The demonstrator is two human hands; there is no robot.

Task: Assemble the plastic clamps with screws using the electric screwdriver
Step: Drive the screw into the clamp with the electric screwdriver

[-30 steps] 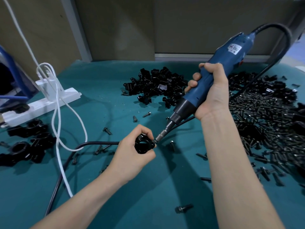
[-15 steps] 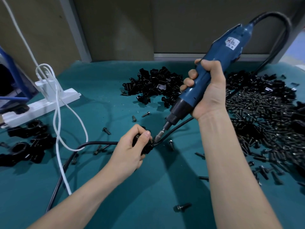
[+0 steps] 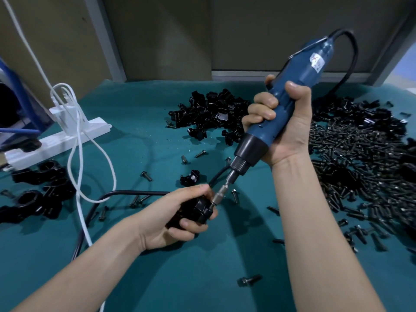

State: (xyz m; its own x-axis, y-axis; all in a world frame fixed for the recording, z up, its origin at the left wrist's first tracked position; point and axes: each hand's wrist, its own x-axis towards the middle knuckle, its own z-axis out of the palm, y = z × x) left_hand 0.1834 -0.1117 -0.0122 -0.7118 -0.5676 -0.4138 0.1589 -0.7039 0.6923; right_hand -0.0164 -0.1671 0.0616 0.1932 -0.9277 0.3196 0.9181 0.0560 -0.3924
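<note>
My left hand (image 3: 173, 218) grips a black plastic clamp (image 3: 193, 211) just above the green mat. My right hand (image 3: 282, 129) holds the blue electric screwdriver (image 3: 283, 109) tilted down to the left, its bit (image 3: 219, 194) pressed into the clamp's right side. A pile of black clamp halves (image 3: 211, 115) lies at the back centre. A wide heap of black screws (image 3: 360, 167) covers the right side. Several finished clamps (image 3: 38, 192) sit at the left. One loose clamp half (image 3: 190, 177) lies just beyond my left hand.
A white power strip (image 3: 58, 140) with a white cable (image 3: 90, 154) lies at the left. The screwdriver's black cord (image 3: 126, 193) runs across the mat under my left hand. Loose screws (image 3: 248, 280) are scattered in the middle.
My left hand turned the clamp and drew it nearer. The screwdriver lifted off, swung more upright, and its bit now presses into the clamp again. One clamp half now lies on the mat.
</note>
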